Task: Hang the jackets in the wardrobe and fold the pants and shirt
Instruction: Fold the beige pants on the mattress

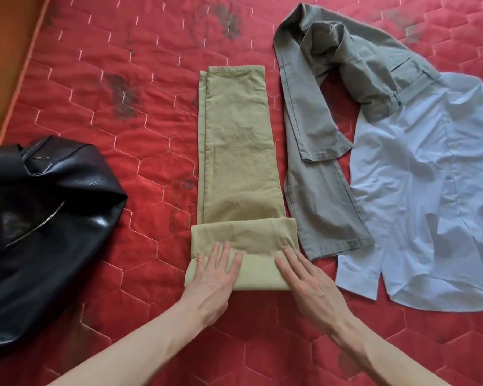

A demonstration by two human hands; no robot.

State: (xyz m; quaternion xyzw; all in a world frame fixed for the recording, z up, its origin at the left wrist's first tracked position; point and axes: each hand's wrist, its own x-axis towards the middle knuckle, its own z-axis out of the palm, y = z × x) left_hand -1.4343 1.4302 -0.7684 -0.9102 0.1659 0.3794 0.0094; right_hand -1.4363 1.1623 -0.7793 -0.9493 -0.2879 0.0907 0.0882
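Khaki pants (239,151) lie lengthwise in the middle of the red mattress, legs stacked, with the near end folded over into a thick band. My left hand (216,271) rests flat on the left part of that fold, fingers spread. My right hand (304,277) lies flat on its right corner, fingers stretched out. Grey pants (318,129) sprawl crumpled to the right, their waist part lying over a light blue shirt (418,196) that is spread open at the far right. A black leather jacket (39,224) is bunched at the left edge.
The red quilted mattress (140,112) carries dark stains. A strip of orange-brown wooden floor (9,51) shows beyond its upper left edge. Bare mattress lies between the jacket and the khaki pants and in front of my arms.
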